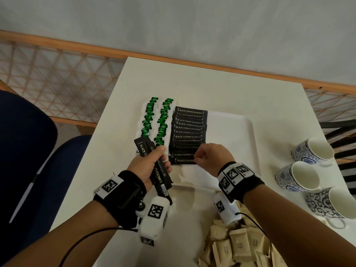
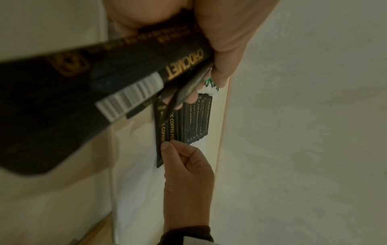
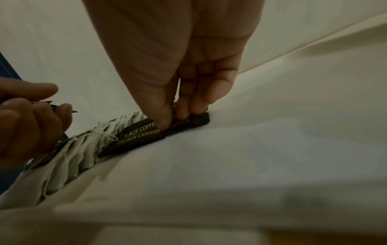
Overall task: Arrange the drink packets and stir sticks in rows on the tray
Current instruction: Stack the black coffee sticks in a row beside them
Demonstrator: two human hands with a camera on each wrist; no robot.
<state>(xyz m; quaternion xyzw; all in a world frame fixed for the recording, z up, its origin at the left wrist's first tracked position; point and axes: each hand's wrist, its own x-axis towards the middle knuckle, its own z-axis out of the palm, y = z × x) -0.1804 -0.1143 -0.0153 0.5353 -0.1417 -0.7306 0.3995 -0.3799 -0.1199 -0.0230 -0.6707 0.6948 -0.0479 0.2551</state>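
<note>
A white tray (image 1: pixel 248 132) on the table carries two rows of green-tagged tea bags (image 1: pixel 154 120) and a row of black coffee powder packets (image 1: pixel 188 130). My left hand (image 1: pixel 150 166) grips a bundle of black coffee sticks (image 1: pixel 159 176) at the tray's near left corner; the bundle (image 2: pixel 87 92) fills the left wrist view. My right hand (image 1: pixel 208 157) pinches the nearest black packet (image 1: pixel 183 160) at the row's front end. In the right wrist view its thumb and fingers (image 3: pixel 167 122) pinch that packet (image 3: pixel 146 139) against the tray.
Three blue-and-white patterned mugs (image 1: pixel 312 151) lie on their sides at the table's right edge. A heap of tan paper packets (image 1: pixel 237 247) sits near the front. A blue chair (image 1: pixel 28 151) stands left of the table, a lattice railing (image 1: pixel 57 81) behind.
</note>
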